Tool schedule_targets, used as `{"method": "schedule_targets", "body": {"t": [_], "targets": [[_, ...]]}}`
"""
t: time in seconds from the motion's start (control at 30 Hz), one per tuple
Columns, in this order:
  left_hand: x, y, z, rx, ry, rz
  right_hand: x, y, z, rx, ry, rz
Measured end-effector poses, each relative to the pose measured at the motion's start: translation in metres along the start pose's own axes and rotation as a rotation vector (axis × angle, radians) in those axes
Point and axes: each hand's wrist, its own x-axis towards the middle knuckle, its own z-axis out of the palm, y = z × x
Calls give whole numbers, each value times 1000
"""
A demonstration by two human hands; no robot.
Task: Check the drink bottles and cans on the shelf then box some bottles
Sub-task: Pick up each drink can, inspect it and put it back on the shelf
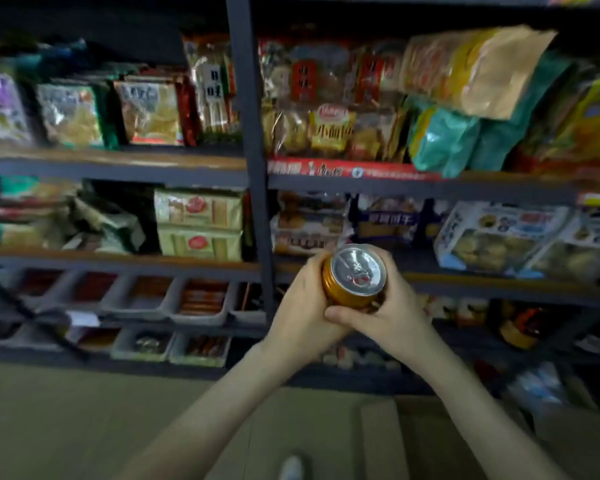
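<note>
A gold drink can [352, 282] with a silver lid and a red pull tab is held up in front of the shelving, its top turned toward me. My left hand [300, 313] grips its left side, and my right hand [392, 313] curls round its right side and underside. The fingers of both hands meet beneath the can. The can's label is hidden from view.
Dark metal shelving [253, 174] holds snack bags on the upper level and boxed biscuits [499, 237] on the middle one. Grey trays [201, 299] of small goods fill the low left shelves. A cardboard box flap [381, 441] lies on the floor below my arms.
</note>
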Motion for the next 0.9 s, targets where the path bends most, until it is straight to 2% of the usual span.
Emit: {"method": "schedule_targets", "body": {"t": [0.1,0.2,0.33,0.43,0.6,0.77,0.9], "targets": [[-38,-5,-8,81,-43,-121,-29,6,25,86,-31,117],[-63,-6,-14,36,-105,-179,-41,5,36,250,-25,266],[-81,-13,-27,-31,-186,-147,-46,9,50,951,98,595],[-87,-15,-41,-1,-190,-140,-45,9,65,1235,116,726],[-92,-21,-62,77,-145,-147,-47,10,101,1415,20,896],[-100,-24,-73,161,-84,-143,-53,14,122,1485,-36,956],[-98,-29,-71,82,18,-282,-54,21,124,1511,-27,990]]}}
